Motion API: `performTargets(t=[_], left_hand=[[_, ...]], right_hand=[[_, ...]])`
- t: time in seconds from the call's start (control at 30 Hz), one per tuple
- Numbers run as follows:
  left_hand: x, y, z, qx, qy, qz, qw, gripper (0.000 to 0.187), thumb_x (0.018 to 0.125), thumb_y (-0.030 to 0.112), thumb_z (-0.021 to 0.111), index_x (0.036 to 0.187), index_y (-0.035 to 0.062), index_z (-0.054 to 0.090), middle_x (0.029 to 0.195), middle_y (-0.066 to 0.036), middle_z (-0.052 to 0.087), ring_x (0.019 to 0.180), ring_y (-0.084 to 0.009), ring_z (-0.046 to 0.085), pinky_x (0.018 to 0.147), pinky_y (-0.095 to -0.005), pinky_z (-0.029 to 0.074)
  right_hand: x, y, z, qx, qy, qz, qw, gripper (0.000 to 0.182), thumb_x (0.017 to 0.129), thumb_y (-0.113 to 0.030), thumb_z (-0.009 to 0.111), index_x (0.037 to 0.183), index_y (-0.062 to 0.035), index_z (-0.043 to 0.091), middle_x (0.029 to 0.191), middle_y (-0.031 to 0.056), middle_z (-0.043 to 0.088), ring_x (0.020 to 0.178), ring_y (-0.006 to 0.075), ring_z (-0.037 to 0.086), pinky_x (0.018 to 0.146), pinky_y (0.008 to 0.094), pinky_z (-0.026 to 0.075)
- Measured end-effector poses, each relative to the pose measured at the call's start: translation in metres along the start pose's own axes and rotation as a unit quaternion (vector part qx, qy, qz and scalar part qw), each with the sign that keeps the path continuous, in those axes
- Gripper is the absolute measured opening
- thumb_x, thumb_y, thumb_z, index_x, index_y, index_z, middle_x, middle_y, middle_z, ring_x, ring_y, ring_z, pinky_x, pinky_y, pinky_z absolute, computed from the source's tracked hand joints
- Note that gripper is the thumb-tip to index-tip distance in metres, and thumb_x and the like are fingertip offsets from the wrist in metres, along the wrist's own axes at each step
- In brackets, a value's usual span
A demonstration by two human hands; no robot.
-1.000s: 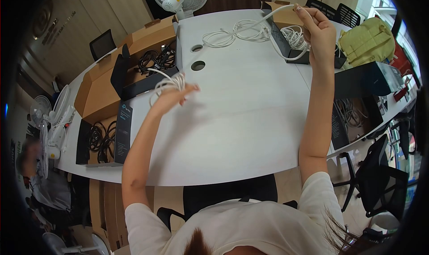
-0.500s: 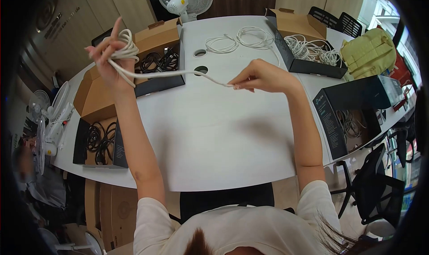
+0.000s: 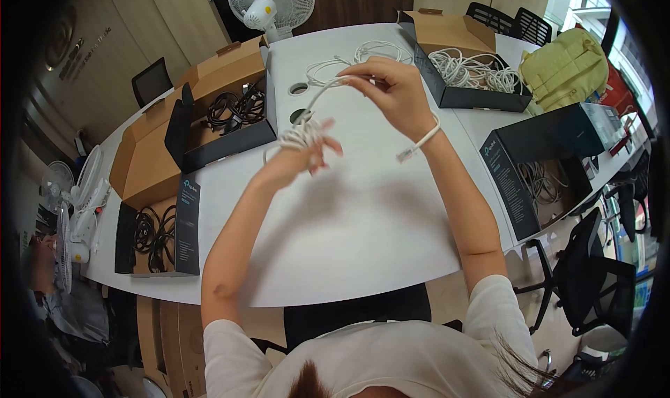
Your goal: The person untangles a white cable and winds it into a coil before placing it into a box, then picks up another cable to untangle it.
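Observation:
Over the middle of the white table [image 3: 335,237], my left hand [image 3: 289,166] carries a coiled white network cable [image 3: 301,134] looped round its fingers, which are partly blurred. A length of that cable runs up to my right hand [image 3: 391,87], whose thumb and fingertips pinch it. The cable's end with a clear plug [image 3: 405,154] hangs across my right wrist. Behind my hands, loosely coiled white cable [image 3: 380,49] lies on the tabletop, partly hidden by the right hand.
Open boxes of black cables stand at left, one further back [image 3: 230,141], one nearer [image 3: 187,223]. White cables fill the back-right box [image 3: 481,99]; grey cables lie in the near-right box [image 3: 513,182]. A fan [image 3: 272,7] and yellow-green backpack [image 3: 565,70] stand behind.
My left hand has come down and right with the coil, closer to the right hand. My right hand has risen, and the cable's plug end now hangs over its wrist.

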State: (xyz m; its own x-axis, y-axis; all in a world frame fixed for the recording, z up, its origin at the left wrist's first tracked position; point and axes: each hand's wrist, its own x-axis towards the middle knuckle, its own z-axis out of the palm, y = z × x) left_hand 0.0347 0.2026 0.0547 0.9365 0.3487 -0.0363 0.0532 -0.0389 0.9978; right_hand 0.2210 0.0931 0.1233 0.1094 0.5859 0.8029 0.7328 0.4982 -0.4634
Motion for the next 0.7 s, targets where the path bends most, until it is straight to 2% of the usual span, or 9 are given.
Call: performTargets(t=[0.1, 0.2, 0.3, 0.33, 0.37, 0.4, 0.5, 0.53, 0.7], left_hand=[[0.014, 0.014, -0.024, -0.147, 0.137, 0.192, 0.961, 0.061, 0.092, 0.045, 0.035, 0.134, 0.0007, 0.028, 0.107, -0.005, 0.059, 0.061, -0.0071, 0.047, 0.067, -0.0216, 0.045], [0.010, 0.077, 0.013, -0.230, 0.267, 0.275, 0.895, 0.059, 0.094, 0.042, 0.035, 0.133, -0.0013, 0.029, 0.088, 0.003, 0.059, 0.061, -0.0050, 0.045, 0.068, -0.0201, 0.046], [-0.001, 0.086, -0.004, -0.285, 0.158, 0.363, 0.873, 0.055, 0.095, 0.039, 0.033, 0.132, -0.0027, 0.030, 0.065, 0.009, 0.044, 0.061, -0.0017, 0.042, 0.068, -0.0186, 0.046], [-0.002, 0.091, -0.003, -0.226, 0.168, 0.402, 0.871, 0.051, 0.097, 0.034, 0.031, 0.131, -0.0044, 0.030, 0.056, 0.008, 0.025, 0.054, 0.0011, 0.037, 0.068, -0.0168, 0.046], [-0.004, 0.094, -0.006, -0.243, 0.140, 0.413, 0.866, 0.051, 0.097, 0.032, 0.031, 0.131, -0.0052, 0.028, 0.055, 0.008, 0.027, 0.052, 0.0010, 0.036, 0.069, -0.0168, 0.046], [-0.009, 0.097, -0.013, -0.260, 0.112, 0.426, 0.859, 0.050, 0.097, 0.030, 0.030, 0.131, -0.0060, 0.027, 0.055, 0.008, 0.029, 0.050, 0.0010, 0.035, 0.069, -0.0167, 0.046], [-0.018, 0.104, -0.020, -0.261, 0.099, 0.459, 0.844, 0.048, 0.098, 0.027, 0.029, 0.131, -0.0075, 0.025, 0.052, 0.007, 0.031, 0.043, 0.0019, 0.032, 0.068, -0.0165, 0.046], [-0.022, 0.105, -0.026, -0.275, 0.085, 0.460, 0.840, 0.048, 0.098, 0.026, 0.029, 0.131, -0.0076, 0.025, 0.052, 0.007, 0.032, 0.043, 0.0021, 0.031, 0.067, -0.0165, 0.046], [-0.034, 0.106, -0.032, -0.193, 0.151, 0.477, 0.844, 0.043, 0.098, 0.025, 0.030, 0.127, -0.0070, 0.034, 0.048, 0.006, 0.030, 0.041, 0.0022, 0.029, 0.066, -0.0179, 0.045]], right_hand=[[-0.011, -0.013, 0.028, -0.081, 0.057, -0.144, 0.985, 0.016, 0.075, -0.007, 0.062, 0.091, -0.0079, 0.064, 0.075, 0.0043, 0.058, 0.059, 0.0192, 0.054, 0.053, 0.0291, 0.043], [-0.029, -0.041, 0.052, -0.216, 0.081, -0.255, 0.939, 0.032, 0.069, -0.002, 0.060, 0.100, -0.0060, 0.062, 0.086, 0.0071, 0.058, 0.062, 0.0151, 0.053, 0.051, 0.0259, 0.042], [-0.042, -0.056, 0.070, -0.323, 0.077, -0.276, 0.902, 0.041, 0.072, -0.003, 0.059, 0.112, -0.0122, 0.059, 0.105, 0.0036, 0.059, 0.081, 0.0121, 0.055, 0.069, 0.0269, 0.042], [-0.041, -0.056, 0.074, -0.351, 0.107, -0.291, 0.883, 0.041, 0.073, -0.004, 0.058, 0.113, -0.0134, 0.058, 0.109, 0.0020, 0.058, 0.088, 0.0119, 0.055, 0.076, 0.0271, 0.041], [-0.042, -0.056, 0.078, -0.379, 0.135, -0.306, 0.863, 0.041, 0.075, -0.004, 0.057, 0.115, -0.0146, 0.057, 0.114, 0.0004, 0.057, 0.094, 0.0117, 0.054, 0.083, 0.0274, 0.039], [-0.042, -0.056, 0.083, -0.373, 0.146, -0.312, 0.861, 0.039, 0.080, -0.006, 0.053, 0.117, -0.0173, 0.055, 0.125, -0.0037, 0.051, 0.112, 0.0104, 0.047, 0.101, 0.0292, 0.026], [-0.040, -0.041, 0.079, -0.368, 0.036, -0.442, 0.817, 0.038, 0.078, -0.006, 0.055, 0.114, -0.0169, 0.057, 0.125, -0.0024, 0.051, 0.117, 0.0107, 0.045, 0.104, 0.0297, 0.028], [-0.044, -0.041, 0.080, -0.220, -0.026, -0.391, 0.893, 0.034, 0.074, -0.001, 0.057, 0.106, -0.0132, 0.061, 0.119, 0.0000, 0.056, 0.115, 0.0136, 0.047, 0.100, 0.0314, 0.035], [-0.041, -0.004, 0.074, 0.011, -0.177, -0.188, 0.966, 0.027, 0.072, 0.004, 0.053, 0.093, -0.0079, 0.063, 0.106, 0.0050, 0.061, 0.105, 0.0226, 0.054, 0.092, 0.0348, 0.043]])
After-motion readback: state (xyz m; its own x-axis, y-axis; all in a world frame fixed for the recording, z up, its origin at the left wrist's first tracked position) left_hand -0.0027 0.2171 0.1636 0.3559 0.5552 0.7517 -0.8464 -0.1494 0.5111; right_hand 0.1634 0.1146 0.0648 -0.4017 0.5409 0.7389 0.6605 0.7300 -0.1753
